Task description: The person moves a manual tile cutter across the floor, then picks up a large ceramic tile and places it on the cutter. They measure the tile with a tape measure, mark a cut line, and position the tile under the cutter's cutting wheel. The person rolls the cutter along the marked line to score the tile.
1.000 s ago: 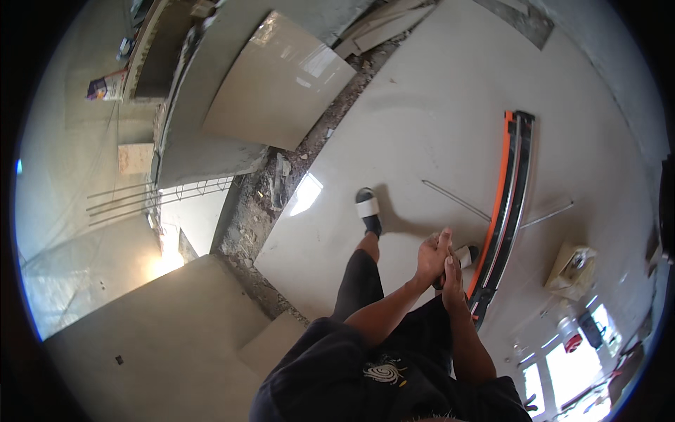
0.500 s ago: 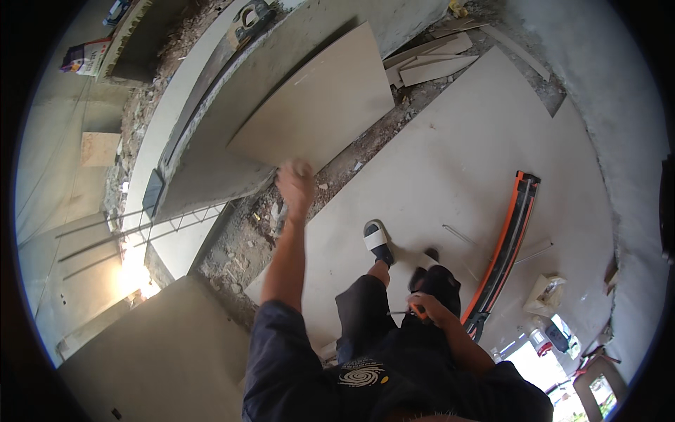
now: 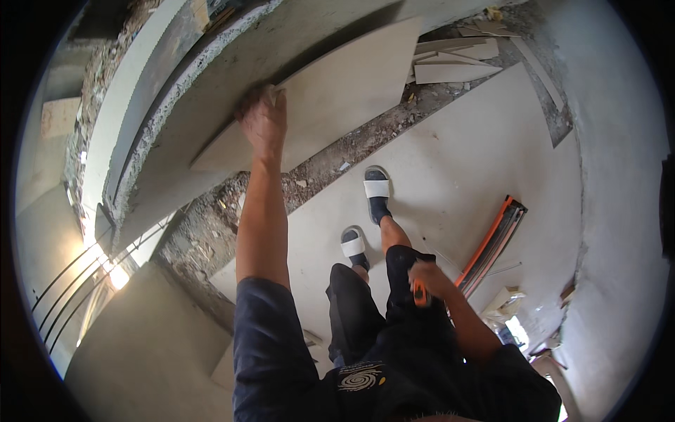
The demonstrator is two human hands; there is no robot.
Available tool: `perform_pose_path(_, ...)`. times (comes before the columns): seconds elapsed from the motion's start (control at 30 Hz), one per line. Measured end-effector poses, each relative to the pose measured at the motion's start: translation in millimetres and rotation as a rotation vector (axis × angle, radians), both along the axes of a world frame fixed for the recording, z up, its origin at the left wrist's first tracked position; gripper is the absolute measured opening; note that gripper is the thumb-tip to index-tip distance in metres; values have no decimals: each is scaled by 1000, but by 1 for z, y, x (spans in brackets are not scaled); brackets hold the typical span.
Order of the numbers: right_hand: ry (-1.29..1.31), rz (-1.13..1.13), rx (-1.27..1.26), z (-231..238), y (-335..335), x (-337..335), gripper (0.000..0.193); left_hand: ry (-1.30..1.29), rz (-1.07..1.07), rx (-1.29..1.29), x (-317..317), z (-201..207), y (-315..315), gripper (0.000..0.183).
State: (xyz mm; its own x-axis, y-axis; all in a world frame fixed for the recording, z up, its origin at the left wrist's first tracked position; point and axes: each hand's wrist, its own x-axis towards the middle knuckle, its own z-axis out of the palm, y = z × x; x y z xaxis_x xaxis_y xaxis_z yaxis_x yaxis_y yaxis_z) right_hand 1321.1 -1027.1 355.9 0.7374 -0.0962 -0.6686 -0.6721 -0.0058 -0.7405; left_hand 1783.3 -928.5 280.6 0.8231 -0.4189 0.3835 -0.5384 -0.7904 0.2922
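A large beige tile [image 3: 344, 77] leans against the grey wall on its long lower edge. My left hand [image 3: 264, 123] is closed over its upper edge, with the fingertips out of sight behind it. Beside my right thigh, my right hand [image 3: 430, 278] is wrapped round a small orange-and-black tool [image 3: 421, 294]. Its exact kind is hard to make out. Right of my legs, a long orange-and-black tile cutter [image 3: 489, 243] lies on the pale floor slabs [image 3: 464, 162].
A strip of rubble [image 3: 309, 179] runs between wall and floor slabs. Cut tile offcuts [image 3: 453, 63] are heaped at the far end. Thin metal bars [image 3: 67, 288] stick out at the left, near a bright light [image 3: 118, 276]. A whitish wall [image 3: 622, 176] stands at the right.
My left hand has moved up and left and now grips the tile's upper edge. My feet have shifted, one stepping nearer the tile. The right hand, still holding the tool, has risen slightly.
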Motion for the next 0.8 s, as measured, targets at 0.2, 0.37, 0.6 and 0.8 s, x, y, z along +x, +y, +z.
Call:
perform_pose_path(0.2, 314, -458, -160, 16, -92, 158, 43, 232, -121, -78, -81, 34, 22, 13)
perform_pose_path(0.37, 310, -535, -170, 22, -109, 211, 62, 439, -131, -106, -181, 45, 40, 19)
perform_pose_path(0.6, 465, -552, -91, -2, -83, 114, 56, 533, -89, -49, -309, 37, 53, 25)
perform_pose_path(0.8, 578, -581, -94, -12, -87, 128, 55, 682, -158, 132, -288, 33, 55, 30)
